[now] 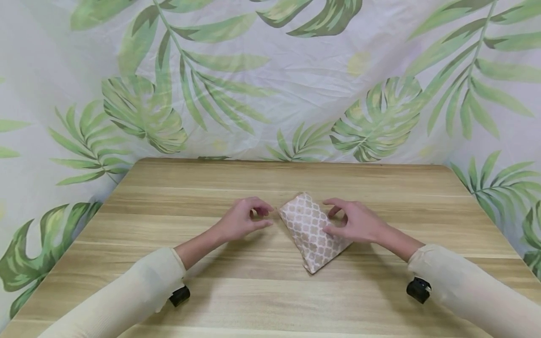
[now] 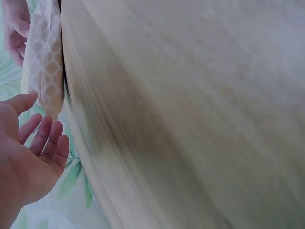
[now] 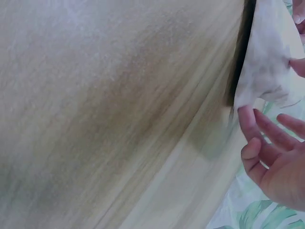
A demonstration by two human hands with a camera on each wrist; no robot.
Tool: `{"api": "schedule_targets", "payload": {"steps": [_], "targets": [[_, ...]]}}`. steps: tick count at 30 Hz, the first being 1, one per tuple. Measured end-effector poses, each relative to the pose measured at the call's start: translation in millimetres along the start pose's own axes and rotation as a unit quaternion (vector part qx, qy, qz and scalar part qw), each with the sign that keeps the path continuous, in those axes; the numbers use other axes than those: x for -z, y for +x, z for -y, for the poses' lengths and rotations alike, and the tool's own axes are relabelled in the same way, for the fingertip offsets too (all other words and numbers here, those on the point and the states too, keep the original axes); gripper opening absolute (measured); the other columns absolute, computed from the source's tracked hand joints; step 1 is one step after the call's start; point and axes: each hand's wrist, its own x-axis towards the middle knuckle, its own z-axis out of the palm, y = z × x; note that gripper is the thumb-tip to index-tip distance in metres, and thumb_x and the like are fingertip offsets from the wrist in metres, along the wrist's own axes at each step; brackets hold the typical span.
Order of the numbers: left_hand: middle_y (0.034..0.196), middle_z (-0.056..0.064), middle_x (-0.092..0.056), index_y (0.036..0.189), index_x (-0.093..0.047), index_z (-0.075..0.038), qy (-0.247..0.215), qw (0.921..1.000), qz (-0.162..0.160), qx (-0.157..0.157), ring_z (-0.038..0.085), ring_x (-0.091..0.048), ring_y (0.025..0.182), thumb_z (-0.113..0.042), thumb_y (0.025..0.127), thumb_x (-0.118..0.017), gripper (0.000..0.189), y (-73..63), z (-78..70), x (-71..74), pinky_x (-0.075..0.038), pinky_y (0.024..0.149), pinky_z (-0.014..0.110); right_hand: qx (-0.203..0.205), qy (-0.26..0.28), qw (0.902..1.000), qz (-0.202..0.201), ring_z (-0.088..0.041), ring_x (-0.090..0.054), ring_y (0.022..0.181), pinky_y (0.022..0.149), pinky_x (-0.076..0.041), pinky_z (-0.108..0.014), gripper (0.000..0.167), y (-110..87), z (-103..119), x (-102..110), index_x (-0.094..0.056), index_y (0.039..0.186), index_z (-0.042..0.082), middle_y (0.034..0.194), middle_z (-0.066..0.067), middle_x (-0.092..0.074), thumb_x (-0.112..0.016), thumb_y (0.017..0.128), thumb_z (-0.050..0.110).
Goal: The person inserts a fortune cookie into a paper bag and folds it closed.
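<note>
A soft-looking beige packet with a white lattice pattern lies slantwise on the wooden table. Just off its left corner is my left hand, thumb and fingers apart with nothing between them. My right hand is at the packet's right side. Its thumb rests on the patterned face, while the index finger stands off beyond the upper edge. In the right wrist view the packet shows a pale face, and the other fingers are loosely bent by its edge, not wrapped round it. The packet's underside is hidden.
The wood-grain table ends at a back edge against a hanging cloth printed with green leaves. A small black device sits under the right wrist and another black device under the left.
</note>
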Motion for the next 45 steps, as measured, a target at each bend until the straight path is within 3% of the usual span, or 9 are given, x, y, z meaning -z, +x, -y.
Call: {"api": "schedule_targets", "payload": {"steps": [5,11,19,24,33,38,45], "targets": [[0.106,0.016,-0.074,0.113,-0.072,0.007,-0.022,0.9996,0.018,0.004,0.024,-0.067,0.092,-0.008,0.090,-0.079,0.029,1.8,-3.3,-3.0,-0.057,0.079,0.032,0.019,0.044,0.9989,0.002,-0.006,-0.067,0.068,0.064,-0.055,-0.026,0.062,1.2,2.2,-1.7,-0.053,0.145,0.001,0.115,-0.017,-0.073,-0.076,0.092,0.023],[0.105,0.016,-0.072,0.111,-0.068,0.008,-0.046,0.9982,0.034,0.017,0.021,-0.068,0.090,-0.008,0.092,-0.077,0.026,5.4,-7.5,-7.2,-0.058,0.080,0.029,0.005,0.118,0.9927,0.022,-0.013,-0.072,0.065,0.053,-0.056,-0.031,0.062,3.1,5.6,-4.3,-0.047,0.149,0.001,0.119,-0.023,-0.069,-0.074,0.094,0.015],[0.108,0.016,-0.074,0.141,-0.051,0.001,-0.063,0.9958,0.045,0.048,0.022,-0.071,0.096,-0.014,0.095,-0.077,0.055,9.9,-12.6,-12.9,-0.058,0.088,0.033,-0.015,0.195,0.9802,0.029,-0.024,-0.074,0.067,0.055,-0.059,-0.038,0.066,7.3,8.3,-8.5,-0.040,0.151,0.001,0.120,-0.026,-0.066,-0.074,0.096,0.011],[0.110,0.018,-0.072,0.151,-0.041,-0.001,-0.083,0.9942,0.048,0.048,0.022,-0.072,0.093,-0.013,0.093,-0.079,0.070,13.7,-14.3,-16.1,-0.059,0.083,0.033,-0.012,0.238,0.9707,0.028,-0.027,-0.075,0.072,0.053,-0.060,-0.043,0.071,11.3,9.7,-11.5,-0.037,0.152,0.002,0.122,-0.029,-0.062,-0.077,0.093,0.008],[0.119,0.020,-0.059,0.159,-0.030,-0.012,-0.126,0.9893,0.036,0.064,0.023,-0.072,0.088,-0.012,0.091,-0.081,0.084,15.2,-18.0,-19.0,-0.060,0.074,0.033,-0.006,0.248,0.9687,0.004,-0.028,-0.072,0.073,0.053,-0.059,-0.041,0.078,13.8,12.4,-14.8,-0.034,0.154,0.006,0.130,-0.032,-0.055,-0.079,0.091,0.005],[0.124,0.024,-0.050,0.163,-0.021,-0.016,-0.175,0.9830,0.015,0.051,0.028,-0.074,0.088,-0.005,0.088,-0.083,0.098,15.5,-21.3,-20.2,-0.062,0.079,0.035,0.033,0.234,0.9710,-0.036,-0.027,-0.073,0.080,0.053,-0.060,-0.042,0.081,12.0,16.3,-16.2,-0.035,0.154,0.006,0.127,-0.031,-0.057,-0.082,0.088,0.003],[0.130,0.024,-0.052,0.166,-0.013,-0.017,-0.166,0.9857,-0.018,0.026,0.028,-0.072,0.096,-0.003,0.085,-0.084,0.109,17.6,-25.1,-18.7,-0.060,0.086,0.038,0.075,0.222,0.9674,-0.096,-0.028,-0.073,0.080,0.061,-0.060,-0.033,0.079,11.2,22.2,-17.6,-0.038,0.151,0.002,0.121,-0.030,-0.060,-0.081,0.085,-0.004]]}}
